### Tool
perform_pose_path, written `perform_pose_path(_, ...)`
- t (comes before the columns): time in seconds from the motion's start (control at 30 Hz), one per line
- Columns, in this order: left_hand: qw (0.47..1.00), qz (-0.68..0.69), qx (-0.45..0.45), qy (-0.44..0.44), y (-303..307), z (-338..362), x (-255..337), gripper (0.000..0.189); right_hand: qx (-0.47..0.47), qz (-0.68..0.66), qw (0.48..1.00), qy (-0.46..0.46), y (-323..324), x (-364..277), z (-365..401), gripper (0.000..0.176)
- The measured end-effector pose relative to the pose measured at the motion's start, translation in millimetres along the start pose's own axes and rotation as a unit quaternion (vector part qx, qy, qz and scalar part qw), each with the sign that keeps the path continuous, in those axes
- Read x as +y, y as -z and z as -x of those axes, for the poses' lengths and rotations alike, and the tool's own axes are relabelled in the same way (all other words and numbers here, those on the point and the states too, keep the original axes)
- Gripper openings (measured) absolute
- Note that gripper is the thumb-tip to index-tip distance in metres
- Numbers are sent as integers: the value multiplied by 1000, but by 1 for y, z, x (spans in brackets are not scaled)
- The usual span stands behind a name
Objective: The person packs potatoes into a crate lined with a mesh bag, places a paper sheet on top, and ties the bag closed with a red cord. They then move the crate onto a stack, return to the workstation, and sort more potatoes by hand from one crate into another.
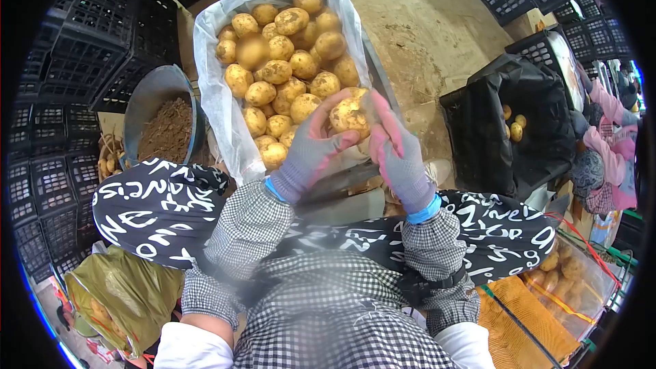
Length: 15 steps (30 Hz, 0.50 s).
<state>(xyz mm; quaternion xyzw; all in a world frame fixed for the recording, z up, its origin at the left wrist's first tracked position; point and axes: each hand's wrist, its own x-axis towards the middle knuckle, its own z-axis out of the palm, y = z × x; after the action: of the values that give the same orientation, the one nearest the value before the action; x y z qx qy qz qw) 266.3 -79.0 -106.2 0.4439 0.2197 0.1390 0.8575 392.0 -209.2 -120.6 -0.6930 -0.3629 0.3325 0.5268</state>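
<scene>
In front of me, a potato with dirt on its skin is held over the near right corner of a lined crate. My left hand, in a grey and pink glove, wraps round its left side and underside. Against its right side press the fingers of my right hand, gloved the same way. Below the hands, many potatoes fill the crate, whose white plastic liner folds over the rim.
A blue bucket of brown soil stands left of the crate. At right, a black-lined container holds several small potatoes. Black crates are stacked at left and top right. Bagged potatoes lie at lower right, near another person's pink sleeve.
</scene>
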Motion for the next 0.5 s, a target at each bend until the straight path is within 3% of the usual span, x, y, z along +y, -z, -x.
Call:
perform_pose_path(0.13, 1000, -30, -1, -2, 5, 1, -6, 72, -51, 47, 997, -38, -5, -28, 3, 50)
perform_pose_path(0.23, 999, -30, 7, 11, 5, 0, -8, 70, 86, -65, 994, -18, 0, -7, -1, 50)
perform_pose_path(0.3, 999, 34, -16, 20, 1, 0, -6, 67, 108, -43, 993, -4, 12, 2, -8, 52)
perform_pose_path(0.4, 998, 40, 20, 35, -4, 4, -1, 55, 72, 3, 996, 46, 4, -1, -8, 59)
perform_pose_path(0.43, 1000, 0, 19, 23, -4, 4, -1, 51, 48, 19, 996, 67, -3, -4, -5, 63)
perform_pose_path(0.47, 999, -39, 19, 12, -2, 4, -4, 47, 65, 140, 984, 86, -8, 5, -3, 70)
perform_pose_path(0.5, 998, -58, 14, -5, 3, 3, -11, 43, 55, 104, 992, 42, -10, 3, -3, 71)
